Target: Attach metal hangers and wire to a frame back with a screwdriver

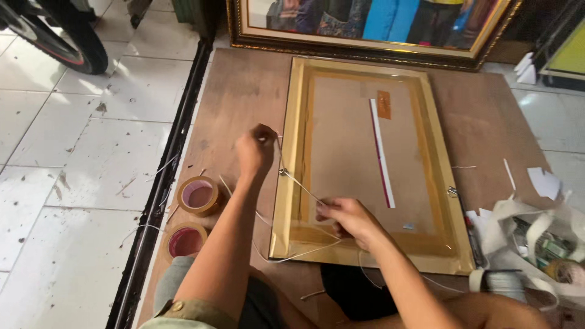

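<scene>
A gold picture frame (292, 152) lies face down on a brown board (237, 97), its brown backing taped in. A thin white cord (300, 183) runs through a small metal hanger (283, 172) on the frame's left rail. My left hand (256, 149) hovers just left of that rail, fingers pinched on one end of the cord. My right hand (347, 218) rests on the lower backing and pinches the other part of the cord. Slack cord loops over the frame's lower left corner.
Two brown tape rolls (199, 196) (184, 240) sit at the board's left edge. A red and white strip (382, 152) lies on the backing. Paper scraps and white strips (536, 231) pile at the right. A larger framed picture (365, 30) leans behind. A wheel (61, 42) stands on the tiled floor.
</scene>
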